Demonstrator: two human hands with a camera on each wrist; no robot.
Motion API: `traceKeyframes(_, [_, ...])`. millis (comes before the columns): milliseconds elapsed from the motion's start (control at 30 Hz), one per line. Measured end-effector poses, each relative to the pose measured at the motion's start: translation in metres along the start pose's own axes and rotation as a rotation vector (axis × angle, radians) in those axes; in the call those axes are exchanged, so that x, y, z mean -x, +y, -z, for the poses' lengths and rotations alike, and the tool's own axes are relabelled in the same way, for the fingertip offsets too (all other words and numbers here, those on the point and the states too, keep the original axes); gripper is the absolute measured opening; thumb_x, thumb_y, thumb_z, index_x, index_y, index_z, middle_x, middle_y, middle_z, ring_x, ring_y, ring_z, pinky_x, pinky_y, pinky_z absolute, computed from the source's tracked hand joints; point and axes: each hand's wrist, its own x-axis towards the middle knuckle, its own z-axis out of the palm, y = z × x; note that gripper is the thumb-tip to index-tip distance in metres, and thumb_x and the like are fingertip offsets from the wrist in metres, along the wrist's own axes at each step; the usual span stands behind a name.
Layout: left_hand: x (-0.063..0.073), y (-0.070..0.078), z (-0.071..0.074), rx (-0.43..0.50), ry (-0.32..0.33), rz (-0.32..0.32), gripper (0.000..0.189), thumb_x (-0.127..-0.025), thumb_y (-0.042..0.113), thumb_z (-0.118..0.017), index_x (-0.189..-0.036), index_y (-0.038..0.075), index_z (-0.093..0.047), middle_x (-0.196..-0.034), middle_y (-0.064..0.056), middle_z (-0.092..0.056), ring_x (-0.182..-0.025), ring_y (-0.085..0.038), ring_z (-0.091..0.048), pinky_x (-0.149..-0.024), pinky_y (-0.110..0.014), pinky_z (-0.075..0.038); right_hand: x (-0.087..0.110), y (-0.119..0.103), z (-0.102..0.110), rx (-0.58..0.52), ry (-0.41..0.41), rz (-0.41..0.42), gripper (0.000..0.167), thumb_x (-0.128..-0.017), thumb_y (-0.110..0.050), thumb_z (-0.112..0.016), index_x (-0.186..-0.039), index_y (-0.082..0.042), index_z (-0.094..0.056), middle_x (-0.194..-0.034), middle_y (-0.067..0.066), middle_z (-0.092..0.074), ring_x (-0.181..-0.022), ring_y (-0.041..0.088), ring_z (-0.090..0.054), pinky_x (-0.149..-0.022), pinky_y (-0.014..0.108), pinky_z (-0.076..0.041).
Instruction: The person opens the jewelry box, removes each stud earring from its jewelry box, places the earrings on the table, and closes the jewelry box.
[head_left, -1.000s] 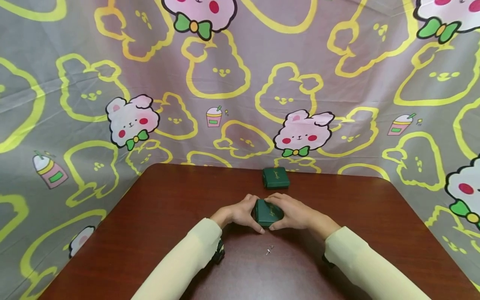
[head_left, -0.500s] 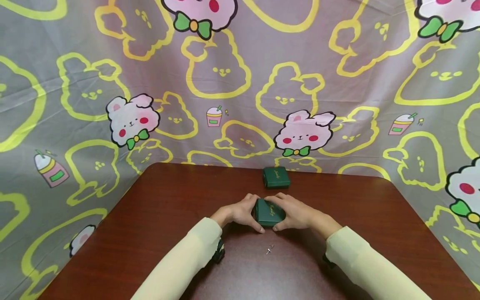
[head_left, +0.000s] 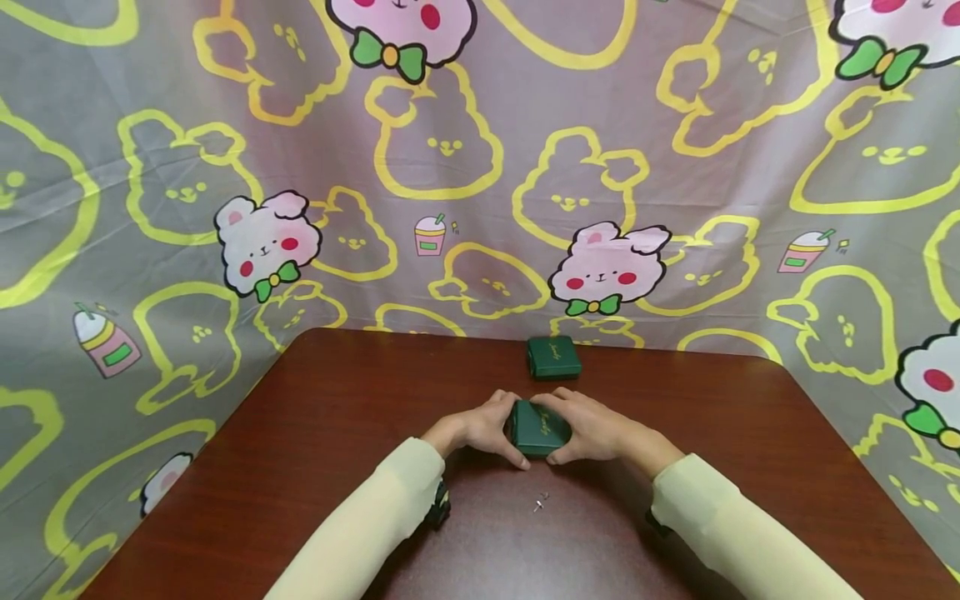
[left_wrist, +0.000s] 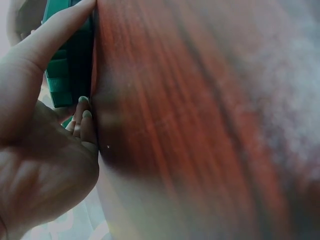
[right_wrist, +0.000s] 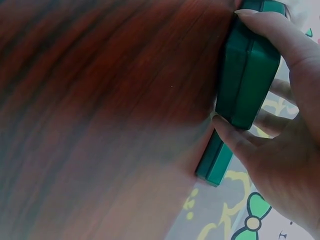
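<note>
We've got left hand [head_left: 487, 427] and right hand [head_left: 594, 427] gripping the near box [head_left: 538, 443] from either side on the table [head_left: 360, 400], lid [head_left: 537, 423] already closed; small silvery pieces [head_left: 538, 505] lie loose in front, unheld, the far box [head_left: 554, 358] untouched.

Two green boxes [head_left: 542, 429] [head_left: 554, 358], two tiny objects [head_left: 538, 506] [head_left: 545, 497] (and one table [head_left: 360, 383])

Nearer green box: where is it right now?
In the head view, the nearer green box is below and slightly right of centre, between the left hand and right hand, with the other green box behind.
</note>
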Motion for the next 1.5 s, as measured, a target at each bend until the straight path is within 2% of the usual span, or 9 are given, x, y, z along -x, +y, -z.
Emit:
traceKeyframes(233, [0.0, 0.0, -0.001, -0.008, 0.009, -0.013, 0.09, -0.073, 0.035, -0.094, -0.141, 0.01, -0.041, -0.132, -0.006, -0.04, -0.122, -0.02, -0.045, -0.105, -0.035, -0.039, 0.003, 0.003, 0.005, 0.003, 0.023, -0.028, 0.087, -0.076, -0.04, -0.09, -0.149, -0.018, -0.048, -0.136, 0.007, -0.052, -0.115, 0.026, -0.053, -0.093, 0.052, -0.047])
traceKeyframes(333, [0.0, -0.001, -0.001, -0.005, 0.012, -0.025, 0.086, -0.073, 0.032, -0.094, -0.138, 0.009, -0.043, -0.13, -0.006, -0.041, -0.121, -0.019, -0.046, -0.104, -0.033, -0.04, 0.005, 0.004, 0.011, 0.011, 0.041, -0.048, 0.088, -0.076, -0.039, -0.09, -0.15, -0.017, -0.047, -0.14, 0.01, -0.051, -0.119, 0.028, -0.053, -0.095, 0.053, -0.047])
traceKeyframes(600, [-0.001, -0.003, -0.001, 0.006, 0.005, -0.04, 0.08, -0.075, 0.031, -0.093, -0.136, 0.008, -0.046, -0.129, -0.008, -0.043, -0.12, -0.021, -0.047, -0.099, -0.032, -0.042, 0.009, 0.013, 0.028, 0.025, 0.116, -0.094, 0.091, -0.078, -0.039, -0.089, -0.153, -0.016, -0.044, -0.14, 0.014, -0.05, -0.114, 0.029, -0.053, -0.091, 0.052, -0.049])
traceKeyframes(733, [-0.001, -0.003, 0.0, 0.012, 0.004, -0.043, 0.078, -0.076, 0.03, -0.092, -0.135, 0.008, -0.046, -0.128, -0.008, -0.043, -0.118, -0.021, -0.046, -0.098, -0.032, -0.042, 0.01, 0.023, 0.035, 0.033, 0.164, -0.102, 0.091, -0.078, -0.039, -0.088, -0.153, -0.015, -0.043, -0.134, 0.013, -0.052, -0.112, 0.028, -0.053, -0.089, 0.048, -0.049])
traceKeyframes(867, [0.0, -0.004, -0.002, 0.022, 0.005, -0.05, 0.078, -0.076, 0.029, -0.093, -0.135, 0.008, -0.046, -0.126, -0.007, -0.043, -0.115, -0.02, -0.047, -0.096, -0.032, -0.043, 0.013, 0.036, 0.039, 0.036, 0.206, -0.115, 0.09, -0.078, -0.038, -0.088, -0.152, -0.013, -0.044, -0.132, 0.013, -0.052, -0.112, 0.03, -0.052, -0.09, 0.05, -0.048])
traceKeyframes(1100, [0.001, -0.003, -0.001, 0.027, 0.009, -0.053, 0.078, -0.076, 0.028, -0.093, -0.135, 0.008, -0.046, -0.127, -0.008, -0.043, -0.115, -0.021, -0.048, -0.095, -0.032, -0.043, 0.019, 0.053, 0.048, 0.015, 0.24, -0.186, 0.088, -0.079, -0.037, -0.088, -0.151, -0.013, -0.044, -0.139, 0.017, -0.049, -0.118, 0.035, -0.05, -0.096, 0.058, -0.047])
traceKeyframes(1300, [0.001, -0.002, 0.0, 0.024, 0.01, -0.052, 0.078, -0.076, 0.027, -0.093, -0.135, 0.008, -0.046, -0.127, -0.009, -0.043, -0.115, -0.022, -0.048, -0.095, -0.032, -0.043, 0.024, 0.072, 0.052, 0.021, 0.275, -0.223, 0.089, -0.079, -0.036, -0.088, -0.151, -0.008, -0.042, -0.141, 0.024, -0.046, -0.119, 0.041, -0.049, -0.098, 0.061, -0.045])
traceKeyframes(1500, [0.001, -0.003, -0.002, 0.038, 0.002, -0.045, 0.079, -0.076, 0.028, -0.093, -0.136, 0.008, -0.046, -0.128, -0.008, -0.042, -0.117, -0.021, -0.047, -0.096, -0.032, -0.043, 0.028, 0.089, 0.053, 0.012, 0.27, -0.267, 0.088, -0.081, -0.033, -0.086, -0.151, -0.003, -0.041, -0.143, 0.03, -0.043, -0.122, 0.045, -0.046, -0.099, 0.064, -0.042])
